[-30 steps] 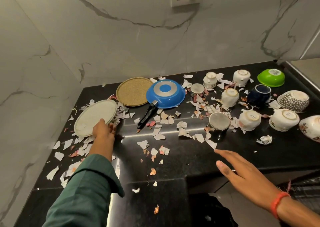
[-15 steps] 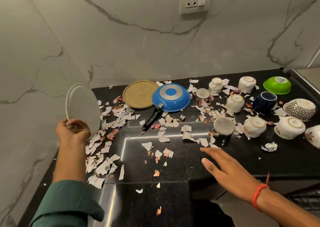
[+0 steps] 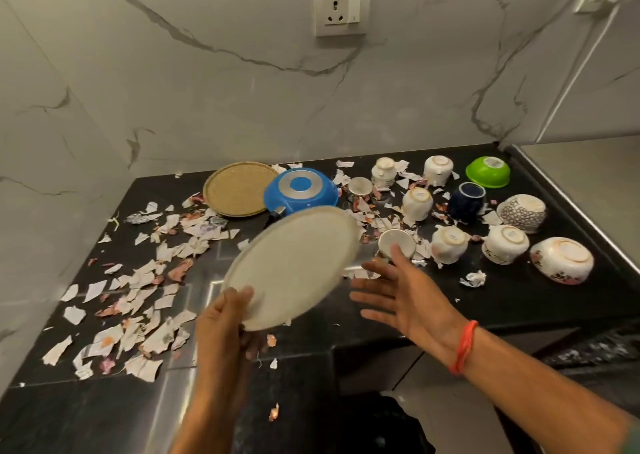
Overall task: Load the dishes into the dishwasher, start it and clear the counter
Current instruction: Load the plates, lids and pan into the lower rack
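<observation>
My left hand point(image 3: 227, 318) grips the near rim of a white plate point(image 3: 294, 263), held tilted in the air above the black counter point(image 3: 519, 297). Just right of the plate, my right hand point(image 3: 398, 291) is open, fingers spread, touching nothing. Behind the plate lie an upturned blue pan point(image 3: 300, 190) and a round tan plate point(image 3: 239, 188). To the right stand several upturned cups and bowls: a steel cup point(image 3: 396, 244), white cups point(image 3: 448, 245), a dark blue cup point(image 3: 465, 202), a green bowl point(image 3: 488, 171), a patterned bowl point(image 3: 523, 211) and a floral bowl point(image 3: 562, 263).
Torn paper scraps point(image 3: 138, 280) and peel bits litter the counter, thickest on the left. Marble walls close off the back and left, with a wall socket point(image 3: 341, 8) above. A steel surface point(image 3: 588, 162) adjoins at the far right. The counter's front edge steps back below my right hand.
My left hand lifted the white plate off the counter's left side and carried it right, to the middle. My right hand rose toward the plate. The view tilted up.
</observation>
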`<action>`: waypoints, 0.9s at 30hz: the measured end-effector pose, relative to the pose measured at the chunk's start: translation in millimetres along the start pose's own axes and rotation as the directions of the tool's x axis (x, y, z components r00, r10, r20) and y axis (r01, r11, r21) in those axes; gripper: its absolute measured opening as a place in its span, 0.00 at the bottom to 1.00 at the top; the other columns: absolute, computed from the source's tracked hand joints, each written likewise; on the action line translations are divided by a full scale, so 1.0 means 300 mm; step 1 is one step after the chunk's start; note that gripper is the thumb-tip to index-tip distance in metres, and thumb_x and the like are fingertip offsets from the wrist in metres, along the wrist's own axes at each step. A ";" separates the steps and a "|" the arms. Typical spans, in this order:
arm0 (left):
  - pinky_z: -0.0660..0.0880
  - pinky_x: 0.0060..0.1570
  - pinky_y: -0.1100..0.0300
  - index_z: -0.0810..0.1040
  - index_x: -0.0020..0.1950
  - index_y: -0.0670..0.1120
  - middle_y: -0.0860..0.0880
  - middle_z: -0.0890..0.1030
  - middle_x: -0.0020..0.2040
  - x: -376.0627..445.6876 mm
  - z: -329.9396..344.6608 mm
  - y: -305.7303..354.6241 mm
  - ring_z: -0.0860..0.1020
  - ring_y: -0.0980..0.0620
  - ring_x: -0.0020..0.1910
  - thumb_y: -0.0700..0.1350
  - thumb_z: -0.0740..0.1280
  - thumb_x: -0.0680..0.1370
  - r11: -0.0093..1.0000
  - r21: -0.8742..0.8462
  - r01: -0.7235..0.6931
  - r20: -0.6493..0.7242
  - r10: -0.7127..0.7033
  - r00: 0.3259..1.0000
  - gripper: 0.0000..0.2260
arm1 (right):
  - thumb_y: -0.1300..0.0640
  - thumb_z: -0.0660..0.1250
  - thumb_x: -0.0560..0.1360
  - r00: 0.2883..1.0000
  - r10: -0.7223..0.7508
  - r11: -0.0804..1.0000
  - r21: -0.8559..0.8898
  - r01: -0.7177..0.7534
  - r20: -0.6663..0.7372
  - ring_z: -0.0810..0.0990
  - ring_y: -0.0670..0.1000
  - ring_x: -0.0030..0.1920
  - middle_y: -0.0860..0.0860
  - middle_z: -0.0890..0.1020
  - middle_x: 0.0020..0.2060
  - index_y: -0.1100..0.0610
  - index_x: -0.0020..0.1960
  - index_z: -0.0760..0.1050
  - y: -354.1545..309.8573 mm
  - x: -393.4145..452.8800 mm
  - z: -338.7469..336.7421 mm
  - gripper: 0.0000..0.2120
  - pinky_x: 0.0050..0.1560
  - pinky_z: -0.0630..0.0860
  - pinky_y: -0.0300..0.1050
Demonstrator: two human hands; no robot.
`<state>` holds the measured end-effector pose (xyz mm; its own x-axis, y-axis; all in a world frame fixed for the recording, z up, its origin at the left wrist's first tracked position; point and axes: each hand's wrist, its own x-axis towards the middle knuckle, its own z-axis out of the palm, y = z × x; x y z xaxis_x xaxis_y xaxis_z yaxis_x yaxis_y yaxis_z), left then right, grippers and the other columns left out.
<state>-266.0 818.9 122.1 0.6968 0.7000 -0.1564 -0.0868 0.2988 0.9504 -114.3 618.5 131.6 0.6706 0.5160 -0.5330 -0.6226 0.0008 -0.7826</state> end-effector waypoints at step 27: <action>0.74 0.52 0.59 0.81 0.56 0.53 0.55 0.86 0.49 -0.646 0.917 -0.417 0.80 0.53 0.54 0.44 0.66 0.82 0.849 0.519 0.099 0.262 -0.268 0.927 0.07 | 0.55 0.66 0.81 0.936 -0.080 0.945 0.271 0.181 -0.344 0.85 0.59 0.50 0.61 0.86 0.52 0.63 0.60 0.80 0.175 -0.629 -1.127 0.14 0.52 0.82 0.54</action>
<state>-194.4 467.4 107.6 0.8560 0.3989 -0.3289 0.3643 -0.0138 0.9312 -137.0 231.5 82.1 0.8162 0.1884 -0.5463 -0.5766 0.3262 -0.7490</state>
